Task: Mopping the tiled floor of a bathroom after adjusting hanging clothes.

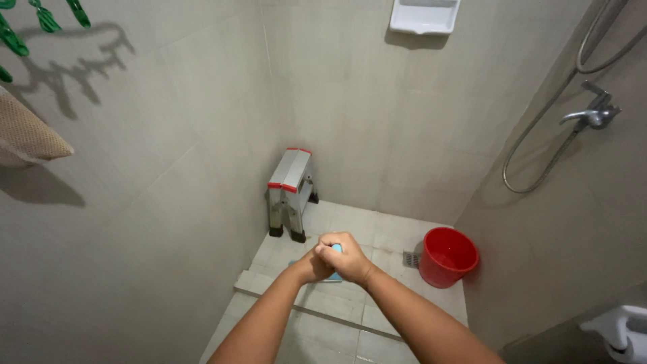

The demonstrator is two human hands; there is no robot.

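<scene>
Both bare forearms reached forward from the bottom edge of the view and met over the tiled shower floor (404, 232). Right hand (349, 258) lay on top, fist wrapped tight round a light-blue plastic handle (335, 249); left hand (311, 267) was tucked just under and beside it, fingers also curled closed on the same handle. A pale blue flat head (330, 277) showed below the fists, near the raised step edge of the floor; whether it touched the tiles could not be told. Wrists were straight, elbows slightly bent, arms converging in a narrow V.

Judgement: a stacked two-fisted grip suits firm downward pressure; keeping the head flat on the tiles and stroking along the grout lines would serve best.

Folded silver step stool with red trim (291, 192) stood in the far left corner. Red round plastic bucket (447, 256) sat at the right edge, beside the metal floor drain (411, 259).
</scene>
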